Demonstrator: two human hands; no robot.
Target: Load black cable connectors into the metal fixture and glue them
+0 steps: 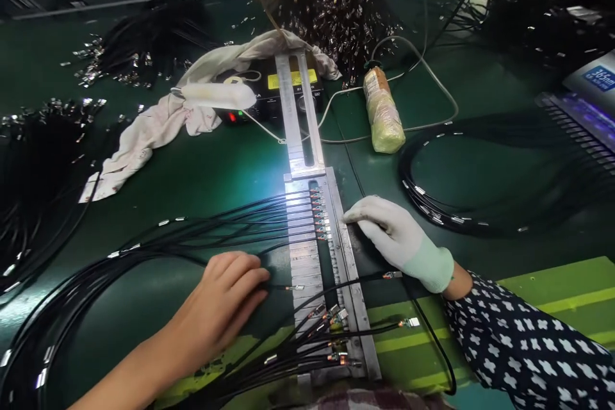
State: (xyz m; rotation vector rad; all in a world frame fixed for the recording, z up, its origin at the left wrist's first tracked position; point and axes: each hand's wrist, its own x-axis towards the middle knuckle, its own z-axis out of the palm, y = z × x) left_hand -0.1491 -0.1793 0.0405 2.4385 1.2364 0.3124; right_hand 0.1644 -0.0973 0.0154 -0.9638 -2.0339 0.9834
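1. Clearly, the jig (306, 266) lies on the desk (230, 166), reaching from its middle to the near edge. A row of connectors (321, 214) sits along the slot, their cables (154, 246) trailing left.
2. The bare left hand (230, 295) is loosely curled just left of the jig; a cable end (296, 287) pokes out by its fingertips. Whether they grip it, I cannot tell.
3. The gloved right hand (389, 230) has thumb and forefinger together at the jig's right edge; anything between them is hidden.
4. Loose ends (339, 315) cross the jig near the desk's near edge, tangled; tugging one could drag others.
5. The cables' stiffness, pulling leftward, might tilt a connector.
6. The right sleeve (519, 339) could catch the end (408, 322) jutting toward it.
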